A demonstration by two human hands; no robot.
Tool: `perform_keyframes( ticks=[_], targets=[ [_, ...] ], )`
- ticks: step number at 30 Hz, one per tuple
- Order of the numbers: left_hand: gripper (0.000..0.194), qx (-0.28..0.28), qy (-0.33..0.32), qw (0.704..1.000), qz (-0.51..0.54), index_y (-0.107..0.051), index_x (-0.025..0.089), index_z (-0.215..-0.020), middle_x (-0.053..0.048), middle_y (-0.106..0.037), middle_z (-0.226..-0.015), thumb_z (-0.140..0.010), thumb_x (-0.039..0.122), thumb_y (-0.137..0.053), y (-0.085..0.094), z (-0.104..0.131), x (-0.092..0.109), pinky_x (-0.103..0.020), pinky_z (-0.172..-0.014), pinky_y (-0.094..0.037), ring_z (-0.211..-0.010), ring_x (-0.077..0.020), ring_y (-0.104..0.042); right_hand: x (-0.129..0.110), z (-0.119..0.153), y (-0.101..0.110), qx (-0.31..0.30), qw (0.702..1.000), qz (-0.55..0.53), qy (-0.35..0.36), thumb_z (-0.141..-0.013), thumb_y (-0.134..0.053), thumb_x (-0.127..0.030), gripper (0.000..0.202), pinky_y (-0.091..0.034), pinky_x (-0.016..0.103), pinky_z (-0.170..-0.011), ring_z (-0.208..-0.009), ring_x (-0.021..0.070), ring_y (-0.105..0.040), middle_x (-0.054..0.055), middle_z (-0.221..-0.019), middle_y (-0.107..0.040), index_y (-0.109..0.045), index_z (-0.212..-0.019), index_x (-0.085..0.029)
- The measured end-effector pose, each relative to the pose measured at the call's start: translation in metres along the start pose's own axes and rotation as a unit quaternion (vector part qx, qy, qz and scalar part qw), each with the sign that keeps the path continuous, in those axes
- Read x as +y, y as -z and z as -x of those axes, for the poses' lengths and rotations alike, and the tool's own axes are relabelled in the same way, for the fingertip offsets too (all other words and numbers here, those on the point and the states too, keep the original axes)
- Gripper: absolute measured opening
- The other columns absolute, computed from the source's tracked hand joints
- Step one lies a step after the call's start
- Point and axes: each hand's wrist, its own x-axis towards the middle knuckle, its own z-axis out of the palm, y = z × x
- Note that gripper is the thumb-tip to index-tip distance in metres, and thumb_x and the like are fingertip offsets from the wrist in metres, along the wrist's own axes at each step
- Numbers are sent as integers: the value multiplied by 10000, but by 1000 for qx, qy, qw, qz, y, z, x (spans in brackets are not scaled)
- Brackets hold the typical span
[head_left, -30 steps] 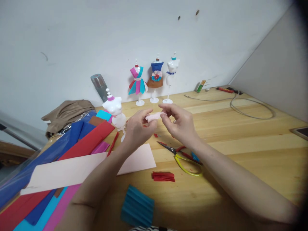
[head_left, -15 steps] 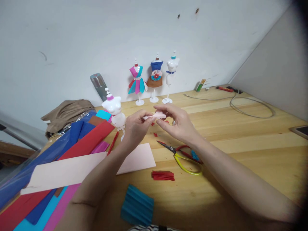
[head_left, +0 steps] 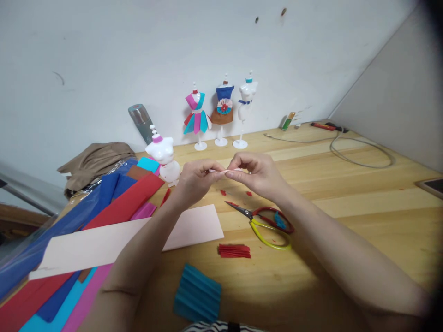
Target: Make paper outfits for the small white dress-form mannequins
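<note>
Between the fingertips of both hands is a narrow folded strip of pale pink crepe paper [head_left: 226,171], mostly covered by the fingers. My left hand [head_left: 200,177] pinches its left part. My right hand [head_left: 256,174] pinches it just beside the left fingertips. Below the hands lie scissors [head_left: 254,220] with one red and one yellow handle, blades apart, and a blue scrap [head_left: 279,220] inside the red loop. A pleated red paper piece [head_left: 234,251] and a pleated teal paper piece [head_left: 198,293] lie nearer to me. A long pale pink paper strip [head_left: 194,226] passes under my left forearm.
Red, blue and magenta paper sheets [head_left: 124,200] pile up at left. A white mini mannequin [head_left: 162,152] stands by my left hand. Three others, including a dressed one [head_left: 197,115], stand by the wall near a flask [head_left: 141,121]. A cable [head_left: 360,161] curls at right.
My right fingers have closed onto the pink strip, which was fanned out at its right end and now looks thin and flat. Both hands are closer together.
</note>
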Motion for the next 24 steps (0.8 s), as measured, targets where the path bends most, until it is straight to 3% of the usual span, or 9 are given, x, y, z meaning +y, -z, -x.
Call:
perform_keyframes(
  ticks=[5,8,12,14,19,24],
  targets=[
    [59,33,-2,999,-8,-723,195,-708,6,-674,-610,-744,197,-676,0,-1,-1,-206,-540,-444,-554,-102,-573,-2,-3,2,-6,1000,-2,-4,-772,-697,-383,164,-466,306,-606,-671,163,-605,13,-748,-692,-669,-792,-222],
    [65,43,10,999,5,-739,197,-765,5,-679,-631,-727,196,-686,-1,-3,-3,-215,-558,-462,-573,-105,-584,-3,-4,4,-2,1000,21,3,-784,-684,-372,157,-454,309,-589,-643,163,-595,7,-709,-679,-662,-755,-219],
    [396,59,78,987,128,-712,182,-1048,15,-666,-694,-652,179,-722,-2,-5,-6,-219,-565,-502,-602,-107,-623,-2,-4,3,48,998,39,11,-788,-680,-320,125,-447,317,-568,-587,160,-568,-9,-647,-636,-622,-718,-234],
    [483,54,126,973,186,-680,157,-1085,27,-643,-659,-610,188,-760,-3,-5,-6,-216,-526,-495,-561,-108,-621,0,-3,1,79,996,38,10,-792,-685,-324,127,-449,322,-556,-578,166,-565,-9,-639,-627,-607,-730,-245],
    [415,-31,231,921,312,-683,127,-871,-18,-661,-649,-552,326,-859,-10,-1,0,-226,-522,-509,-521,-103,-605,1,-1,-5,117,991,48,35,-783,-691,-321,114,-468,337,-570,-598,173,-576,2,-678,-639,-609,-741,-255],
    [403,-5,208,908,365,-654,131,-720,5,-616,-619,-537,421,-867,-16,0,1,-222,-490,-457,-480,-70,-535,1,0,-9,80,993,65,60,-785,-679,-284,46,-475,332,-581,-621,173,-585,14,-721,-660,-643,-786,-254]
  ],
)
